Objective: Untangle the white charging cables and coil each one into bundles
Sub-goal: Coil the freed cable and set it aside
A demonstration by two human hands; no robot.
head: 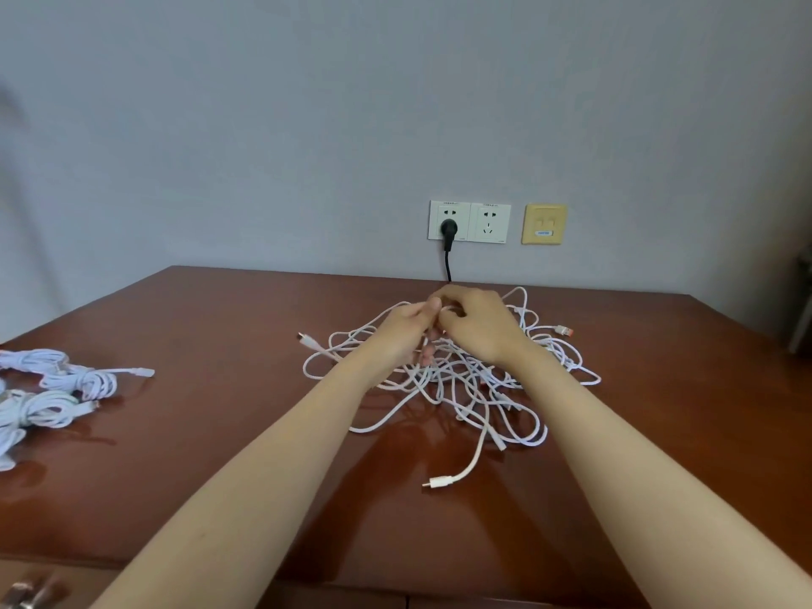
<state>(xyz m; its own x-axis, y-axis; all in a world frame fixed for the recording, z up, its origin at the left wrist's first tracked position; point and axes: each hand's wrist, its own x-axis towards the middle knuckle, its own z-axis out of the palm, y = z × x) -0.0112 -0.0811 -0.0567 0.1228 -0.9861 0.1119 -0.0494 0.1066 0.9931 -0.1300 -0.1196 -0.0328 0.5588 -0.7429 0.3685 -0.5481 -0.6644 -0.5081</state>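
Up close, fingers (433,306) of the left hand (406,334) and right hand (481,329) meet, pinching a raised strand of the tangled cables (465,402) near the back edge of the counter (219,336). Coiled bundles (52,389) lie at its left edge, bare wood between; the label on the yellow wall plate (544,224) is too small to read

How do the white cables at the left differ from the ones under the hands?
The coiled bundles at far left are wound tight; the tangled pile in the middle sprawls in loose, crossing loops. The bundles lie untouched, while the left hand and right hand grip strands at the pile's top. Both are thin white cables on the brown table.
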